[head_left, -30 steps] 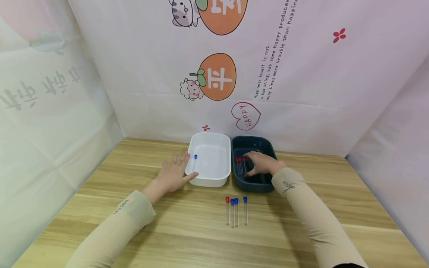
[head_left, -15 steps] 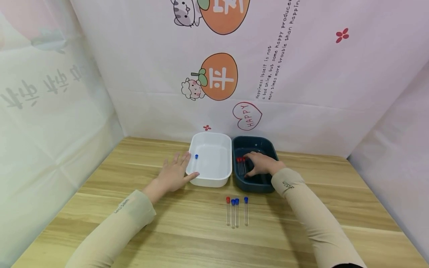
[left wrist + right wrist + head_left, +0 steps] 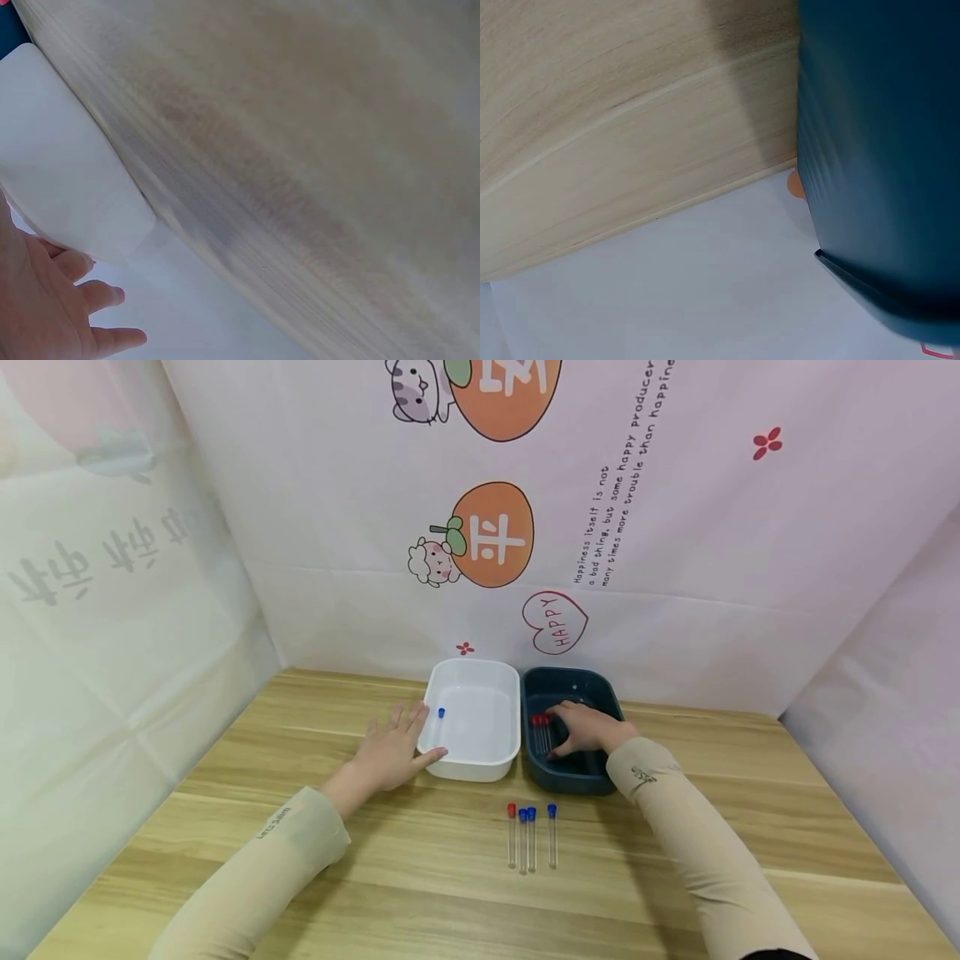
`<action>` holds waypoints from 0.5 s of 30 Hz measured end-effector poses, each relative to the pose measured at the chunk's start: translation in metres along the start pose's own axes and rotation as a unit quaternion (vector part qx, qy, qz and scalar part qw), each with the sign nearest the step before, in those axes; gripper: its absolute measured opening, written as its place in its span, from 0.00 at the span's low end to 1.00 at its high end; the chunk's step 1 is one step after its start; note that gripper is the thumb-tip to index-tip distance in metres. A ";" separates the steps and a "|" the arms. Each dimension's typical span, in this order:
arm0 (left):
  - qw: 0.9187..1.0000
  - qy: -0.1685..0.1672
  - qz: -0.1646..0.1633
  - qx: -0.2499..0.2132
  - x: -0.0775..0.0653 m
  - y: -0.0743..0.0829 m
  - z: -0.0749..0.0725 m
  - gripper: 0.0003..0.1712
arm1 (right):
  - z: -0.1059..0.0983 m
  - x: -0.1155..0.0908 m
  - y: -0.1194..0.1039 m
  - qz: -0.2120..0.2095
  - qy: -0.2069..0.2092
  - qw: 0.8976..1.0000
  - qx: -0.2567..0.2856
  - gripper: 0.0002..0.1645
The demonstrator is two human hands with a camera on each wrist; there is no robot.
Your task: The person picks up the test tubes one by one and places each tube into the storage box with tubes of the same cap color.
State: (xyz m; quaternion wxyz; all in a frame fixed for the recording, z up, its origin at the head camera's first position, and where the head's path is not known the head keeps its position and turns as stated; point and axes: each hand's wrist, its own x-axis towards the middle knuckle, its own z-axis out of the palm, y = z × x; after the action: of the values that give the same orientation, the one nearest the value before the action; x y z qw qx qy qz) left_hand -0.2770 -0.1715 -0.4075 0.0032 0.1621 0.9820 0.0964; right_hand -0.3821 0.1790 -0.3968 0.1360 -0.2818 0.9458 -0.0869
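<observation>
With thumb and index finger, my right hand [image 3: 588, 727] grips the ends of a red-capped test tube inside the dark blue bin [image 3: 573, 778]. More red-capped test tubes [image 3: 537, 737] lie right beside it, along the bin's left side. My left hand [image 3: 386, 753] rests at the left rim of the white bin [image 3: 480, 768], fingers spread and thumb over the near corner. One blue-capped test tube [image 3: 440, 714] lies in that bin. The left wrist view shows the left fingers [image 3: 97, 296] beside the bin's white wall [image 3: 67, 150]. The right wrist view holds the blue bin's outer wall [image 3: 885, 150]; the right hand is out of its frame.
In front of the bins, a red-capped test tube [image 3: 512, 835] and several blue-capped test tubes [image 3: 552, 837] lie on the wooden table [image 3: 420, 877], caps pointing away from me. A printed white cloth [image 3: 337, 610] hangs close behind the bins, and more cloth stands at both sides.
Both hands hold the same places at the two bins, and the tubes lie as before. Only the head view has shifted slightly.
</observation>
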 end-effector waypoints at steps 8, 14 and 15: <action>1.000 0.002 0.002 0.001 0.000 0.000 0.001 0.54 | 0.002 0.000 0.002 0.009 -0.008 1.000 0.000 0.51; 1.000 0.002 0.000 0.003 0.002 -0.002 0.003 0.54 | 0.003 0.001 0.002 0.007 -0.012 1.000 -0.005 0.51; 1.000 0.001 0.000 0.002 0.002 -0.002 0.003 0.54 | 0.003 0.001 0.002 0.008 -0.013 1.000 -0.004 0.51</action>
State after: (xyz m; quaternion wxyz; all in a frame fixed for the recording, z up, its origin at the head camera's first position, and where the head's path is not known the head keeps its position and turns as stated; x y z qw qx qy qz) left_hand -0.2795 -0.1725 -0.4112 0.0016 0.1616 0.9823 0.0951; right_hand -0.3829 0.1800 -0.3997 0.1481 -0.2757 0.9466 -0.0778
